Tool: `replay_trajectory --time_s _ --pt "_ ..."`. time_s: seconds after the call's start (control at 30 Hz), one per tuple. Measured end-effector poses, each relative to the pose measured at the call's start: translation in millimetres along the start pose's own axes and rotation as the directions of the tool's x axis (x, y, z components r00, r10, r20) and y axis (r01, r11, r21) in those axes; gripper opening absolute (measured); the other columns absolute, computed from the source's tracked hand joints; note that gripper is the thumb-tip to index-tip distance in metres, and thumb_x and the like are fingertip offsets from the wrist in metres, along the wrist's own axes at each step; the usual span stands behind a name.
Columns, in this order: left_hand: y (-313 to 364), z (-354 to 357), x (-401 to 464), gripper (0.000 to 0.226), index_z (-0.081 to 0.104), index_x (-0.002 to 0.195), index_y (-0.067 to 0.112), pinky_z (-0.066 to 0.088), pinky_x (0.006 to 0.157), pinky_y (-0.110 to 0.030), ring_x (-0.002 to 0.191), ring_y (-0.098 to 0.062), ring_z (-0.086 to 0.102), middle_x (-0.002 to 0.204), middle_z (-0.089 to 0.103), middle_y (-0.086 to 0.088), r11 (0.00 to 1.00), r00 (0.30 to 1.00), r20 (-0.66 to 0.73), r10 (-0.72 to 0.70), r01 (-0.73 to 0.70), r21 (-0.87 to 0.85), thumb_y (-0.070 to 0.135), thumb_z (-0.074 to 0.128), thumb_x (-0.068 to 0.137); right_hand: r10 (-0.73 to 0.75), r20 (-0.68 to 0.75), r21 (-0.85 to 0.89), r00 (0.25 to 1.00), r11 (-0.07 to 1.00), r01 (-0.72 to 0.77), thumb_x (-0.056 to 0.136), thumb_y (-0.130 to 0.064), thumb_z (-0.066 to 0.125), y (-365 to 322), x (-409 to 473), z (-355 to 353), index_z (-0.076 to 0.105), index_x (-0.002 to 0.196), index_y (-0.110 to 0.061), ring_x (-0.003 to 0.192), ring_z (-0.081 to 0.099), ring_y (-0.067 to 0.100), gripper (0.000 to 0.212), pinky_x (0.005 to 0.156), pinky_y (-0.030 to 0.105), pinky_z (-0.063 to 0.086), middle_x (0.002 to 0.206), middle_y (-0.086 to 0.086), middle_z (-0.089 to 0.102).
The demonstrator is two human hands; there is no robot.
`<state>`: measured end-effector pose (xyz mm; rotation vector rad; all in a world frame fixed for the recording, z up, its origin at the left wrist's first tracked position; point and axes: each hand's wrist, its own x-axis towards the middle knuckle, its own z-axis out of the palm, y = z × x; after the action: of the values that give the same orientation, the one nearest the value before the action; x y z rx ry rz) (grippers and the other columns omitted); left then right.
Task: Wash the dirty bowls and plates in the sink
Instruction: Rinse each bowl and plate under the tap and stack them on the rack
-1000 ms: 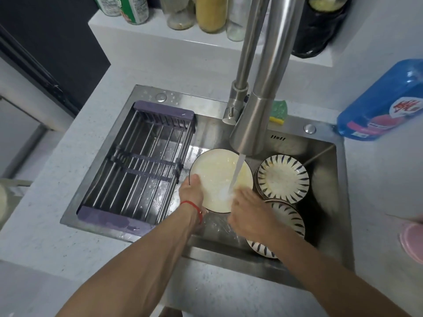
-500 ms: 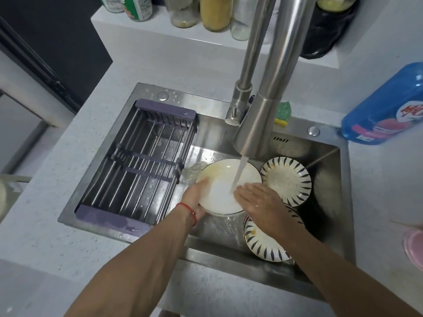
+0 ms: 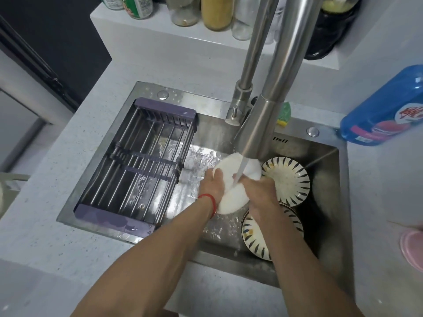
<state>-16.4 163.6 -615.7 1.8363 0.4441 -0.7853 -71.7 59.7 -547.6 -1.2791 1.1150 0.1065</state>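
My left hand (image 3: 214, 187) grips the rim of a white plate (image 3: 233, 197) under the faucet (image 3: 258, 133) stream, fingers curled over its edge. My right hand (image 3: 259, 194) presses against the plate; beyond and below it, two striped bowls (image 3: 289, 179) wait in the sink (image 3: 338, 202).

Both bare forearms reach forward and converge, hands close together. The left hand (image 3: 214, 187), a red string round its wrist, grips with fingers spread. The right hand (image 3: 259, 191) is curled, knuckles up, under running water.
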Motion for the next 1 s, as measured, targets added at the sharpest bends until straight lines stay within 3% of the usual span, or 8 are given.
replay_trajectory --time_s 0.13,0.23,0.37,0.47,0.53,0.67,0.87,1.0 --pt "-16.8 -24.8 9.8 0.084 0.055 0.136 0.006 0.063 0.078 -0.051 0.103 -0.035 0.071 0.120 0.071 -0.014 0.926 0.949 0.097 -0.301 0.315 -0.207 0.070 0.064 0.081 0.155 0.066 0.060 0.986 0.985 -0.159 0.082 -0.009 0.080 -3.2 12.8 -7.3 0.053 0.123 -0.004 0.087 0.065 0.028 0.050 0.055 0.033 0.052 0.109 0.014 0.065" --pt "-20.2 -35.3 6.8 0.055 0.063 0.129 0.007 0.063 0.070 -0.059 0.099 -0.037 0.074 0.113 0.076 -0.020 0.825 0.911 0.262 -0.319 0.403 -0.396 0.041 0.079 0.088 0.105 -0.003 0.022 0.994 0.994 -0.105 0.087 -0.019 0.076 11.8 18.9 -9.5 0.052 0.130 -0.004 0.089 0.065 0.026 0.051 0.056 0.031 0.053 0.117 0.015 0.065" --pt "-24.0 -26.3 -11.2 0.049 0.063 0.125 0.001 0.061 0.052 -0.044 0.083 -0.035 0.074 0.105 0.076 -0.022 0.750 0.931 0.199 -0.307 0.365 -0.552 0.012 0.084 0.082 -0.224 -0.094 -0.654 0.970 0.749 0.110 0.102 -0.046 0.048 49.6 9.5 21.2 0.033 0.152 -0.005 0.133 0.044 0.036 0.066 0.103 0.047 0.047 0.152 0.019 0.038" --pt "-21.7 -19.8 -25.5 0.048 0.063 0.116 0.003 0.063 0.058 -0.040 0.079 -0.032 0.075 0.098 0.075 -0.020 0.778 0.958 -0.030 -0.284 0.213 -0.591 0.003 0.087 0.074 -0.293 0.075 -0.765 0.953 0.597 0.243 0.105 -0.057 0.011 79.0 -15.3 44.4 0.015 0.162 -0.018 0.156 -0.004 0.034 0.069 0.127 0.054 0.007 0.171 0.007 -0.004" --pt "-18.7 -19.5 -36.1 0.053 0.064 0.118 0.004 0.065 0.072 -0.047 0.088 -0.033 0.074 0.100 0.075 -0.017 0.842 0.973 -0.112 -0.203 0.115 -0.527 0.002 0.087 0.070 -0.269 0.087 -0.703 0.959 0.666 0.251 0.107 -0.055 0.012 76.1 -9.0 41.9 0.000 0.164 -0.017 0.157 -0.008 0.027 0.069 0.128 0.047 -0.002 0.171 0.004 -0.009" --pt "-7.7 -16.2 -61.7 0.047 0.059 0.105 0.022 0.062 0.084 -0.043 0.093 -0.026 0.069 0.099 0.072 -0.003 0.971 0.989 -0.147 0.028 -0.062 -0.231 0.006 0.087 0.070 -0.115 0.097 -0.603 0.989 0.784 0.150 0.088 -0.069 0.014 30.7 29.2 33.1 0.038 0.151 -0.015 0.135 0.046 0.037 0.087 0.114 0.052 0.038 0.152 0.018 0.043" --pt "25.6 -21.5 -56.8 0.013 0.060 0.088 0.021 0.035 0.046 -0.012 0.075 -0.017 0.063 0.075 0.062 0.011 0.921 0.928 -0.154 0.338 -0.293 0.258 0.024 0.069 0.096 -0.221 0.364 -0.327 0.905 0.879 0.346 0.098 -0.072 0.036 12.9 14.9 49.6 0.021 0.158 -0.042 0.145 0.029 0.016 0.069 0.113 0.034 0.021 0.160 -0.005 0.029" --pt "24.3 -12.1 -60.8 0.014 0.060 0.088 0.023 0.034 0.044 -0.014 0.066 -0.011 0.058 0.072 0.062 0.009 0.854 0.923 -0.045 0.383 -0.336 0.398 0.016 0.072 0.091 -0.207 0.231 -0.450 0.951 0.844 0.293 0.103 -0.051 0.036 4.7 42.2 53.3 0.048 0.141 -0.011 0.126 0.053 0.029 0.056 0.100 0.025 0.044 0.139 0.016 0.054"
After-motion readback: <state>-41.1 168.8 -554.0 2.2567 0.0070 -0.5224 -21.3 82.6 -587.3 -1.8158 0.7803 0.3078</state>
